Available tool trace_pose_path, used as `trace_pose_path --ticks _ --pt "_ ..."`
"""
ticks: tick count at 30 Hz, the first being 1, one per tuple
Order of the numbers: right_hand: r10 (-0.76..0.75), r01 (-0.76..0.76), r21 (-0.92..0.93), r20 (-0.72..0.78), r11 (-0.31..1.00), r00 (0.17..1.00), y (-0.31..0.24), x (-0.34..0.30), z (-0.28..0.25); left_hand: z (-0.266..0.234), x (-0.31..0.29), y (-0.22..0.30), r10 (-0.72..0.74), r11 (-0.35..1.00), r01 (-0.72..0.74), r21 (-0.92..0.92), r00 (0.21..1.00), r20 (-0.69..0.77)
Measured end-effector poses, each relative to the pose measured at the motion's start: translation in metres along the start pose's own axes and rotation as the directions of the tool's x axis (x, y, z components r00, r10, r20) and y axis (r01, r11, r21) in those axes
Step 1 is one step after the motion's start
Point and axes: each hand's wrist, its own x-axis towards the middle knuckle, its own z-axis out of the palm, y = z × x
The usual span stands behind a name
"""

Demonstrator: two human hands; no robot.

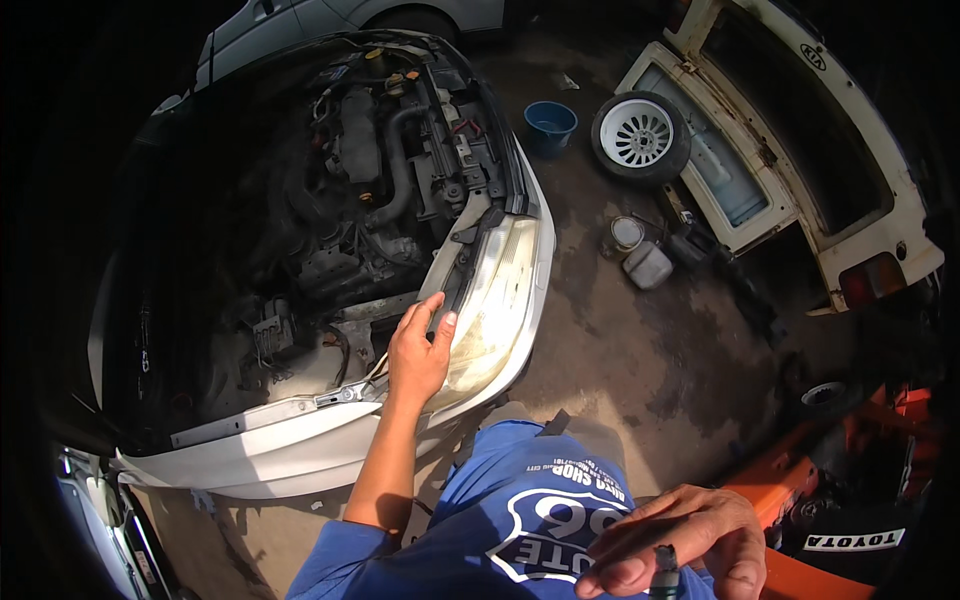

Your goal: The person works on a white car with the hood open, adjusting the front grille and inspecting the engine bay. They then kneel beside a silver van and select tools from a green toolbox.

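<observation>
A white car (250, 465) stands in front of me with its engine bay uncovered. My left hand (420, 355) lies at the inner edge of the yellowed headlight (490, 310), fingers stretched forward and thumb apart, with nothing seen in its grip. Dark hoses and the engine (357, 140) lie beyond it, partly lost in shadow. Close to the camera at the lower right, my right hand (695, 540) is raised before my blue shirt. Its curled fingers hold a small dark cylindrical piece (665, 572), its lower end cut off by the picture edge.
A blue bucket (551, 120) and a wheel with a light rim (640, 135) stand beyond the car's right side. Right of them lean detached vehicle doors (900, 215). A whitish jug (648, 265) sits on the stained floor. Orange machinery (800, 485) is near me at right.
</observation>
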Motion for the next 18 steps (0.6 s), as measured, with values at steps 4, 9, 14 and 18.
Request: trace_pose_path --ticks 4,9,14,18 --pt "-0.162 0.145 0.152 0.104 0.978 0.981 0.019 0.064 -0.018 0.025 0.07 0.004 0.12 0.993 -0.12 0.011 0.992 0.034" --pt "-0.321 0.223 0.395 0.201 0.891 0.925 0.046 0.119 -0.061 0.051 0.087 0.008 0.082 0.997 -0.082 -0.003 0.997 0.008" --pt "-0.379 0.201 0.602 0.183 0.772 0.907 0.056 0.164 -0.134 0.078 0.072 0.009 -0.053 0.997 0.055 0.051 0.998 -0.044" --pt "-0.184 -0.032 0.663 0.254 0.748 0.95 0.023 0.18 -0.224 0.108 0.072 0.02 -0.156 0.968 0.182 0.171 0.975 -0.158"
